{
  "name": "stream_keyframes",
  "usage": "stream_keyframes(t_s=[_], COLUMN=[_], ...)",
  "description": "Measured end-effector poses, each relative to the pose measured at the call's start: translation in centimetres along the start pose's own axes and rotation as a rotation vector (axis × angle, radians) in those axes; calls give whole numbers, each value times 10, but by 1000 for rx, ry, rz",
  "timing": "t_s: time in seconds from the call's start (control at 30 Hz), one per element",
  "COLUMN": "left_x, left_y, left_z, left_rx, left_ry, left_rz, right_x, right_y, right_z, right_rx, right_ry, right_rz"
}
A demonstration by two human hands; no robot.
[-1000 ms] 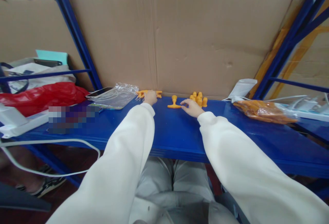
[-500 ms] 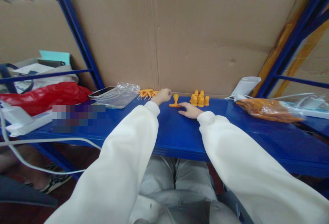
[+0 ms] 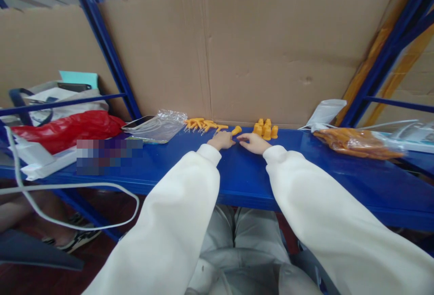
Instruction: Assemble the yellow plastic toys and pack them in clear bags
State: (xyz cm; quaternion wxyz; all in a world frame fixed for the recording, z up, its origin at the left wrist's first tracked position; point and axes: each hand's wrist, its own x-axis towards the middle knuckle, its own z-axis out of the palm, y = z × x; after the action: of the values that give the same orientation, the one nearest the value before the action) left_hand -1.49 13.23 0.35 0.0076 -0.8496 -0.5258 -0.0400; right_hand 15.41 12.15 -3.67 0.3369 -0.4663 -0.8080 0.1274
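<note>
Both hands meet at mid-shelf on the blue metal shelf [image 3: 237, 173].

- Left hand [image 3: 222, 140]: fingers drawn narrow. It seems to pinch the small orange plastic peg [image 3: 236, 130], which sticks out tilted toward 1 o'clock from the fingertips. The grip itself is too small to make out fully.
- Right hand [image 3: 252, 142]: palm down, fingers loosely spread, holding nothing. Its tips lie just beside the peg, at the peg's 4 o'clock; can't tell whether they touch it.
- Heap of thin orange prong pieces [image 3: 203, 124] at 10 o'clock from the left hand, near.
- Cluster of short orange cone-shaped caps [image 3: 265, 129], standing, at 1 o'clock from the right hand.
- Crinkled clear plastic bag [image 3: 159, 125] at 9 o'clock, farther out. Clear bag of orange parts [image 3: 356, 143] far off at 3 o'clock.
- Brown cardboard sheet [image 3: 254, 51] backs the shelf at 12.

Judgement: the step in hand is a two-handed fingertip job on a single peg. The piece is tiny, so any further handling calls for a fine pinch and steady wrists.
</note>
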Motion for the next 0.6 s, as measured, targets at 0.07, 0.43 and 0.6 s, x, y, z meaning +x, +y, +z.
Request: stream_keyframes(t_s=[0.07,0.43,0.6], left_x=[-3,-6,-10], left_y=[-3,-20,-10], left_z=[1,0,-3], left_rx=[-7,-49,24], left_ry=[20,442,581], left_rz=[-16,190,386], right_x=[-1,6,11], right_y=[2,19,19], right_z=[-3,-10,-19], right_rx=[-83,-155,187], right_ry=[30,354,600], right_rz=[-9,-69,157])
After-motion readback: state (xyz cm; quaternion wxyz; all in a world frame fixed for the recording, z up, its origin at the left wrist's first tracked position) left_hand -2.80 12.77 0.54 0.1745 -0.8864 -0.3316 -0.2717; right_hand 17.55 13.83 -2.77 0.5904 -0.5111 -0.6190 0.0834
